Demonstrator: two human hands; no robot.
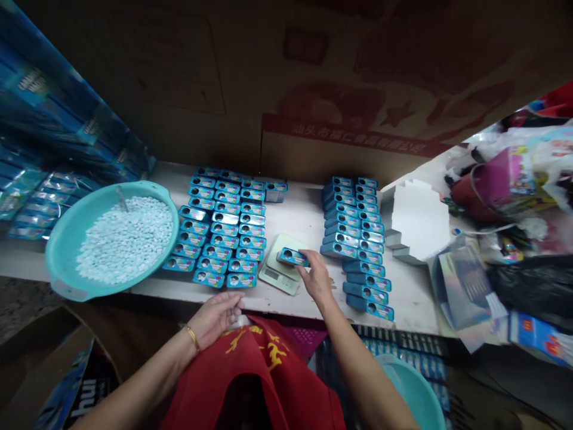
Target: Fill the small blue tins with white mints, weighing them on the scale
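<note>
My right hand [317,276] pinches the end of a small blue candy box [293,257] with a dark round hole in its top. The box rests on a pale green digital scale [280,280]. My left hand [219,316], below a gold bracelet, is held low at the table's front edge with its fingers curled together; what they hold, if anything, cannot be made out. Rows of similar blue boxes [226,228] stand left of the scale. More blue boxes [353,220] are lined up on its right. White candies [128,239] fill a turquoise basin [58,263], where a spoon handle sticks up.
A large cardboard carton [179,89] walls off the back. Stacked blue packs [67,101] rise at the far left. White card pieces [418,218] and a silvery bag [465,286] lie to the right, before assorted clutter. Another turquoise basin [414,388] sits below the table.
</note>
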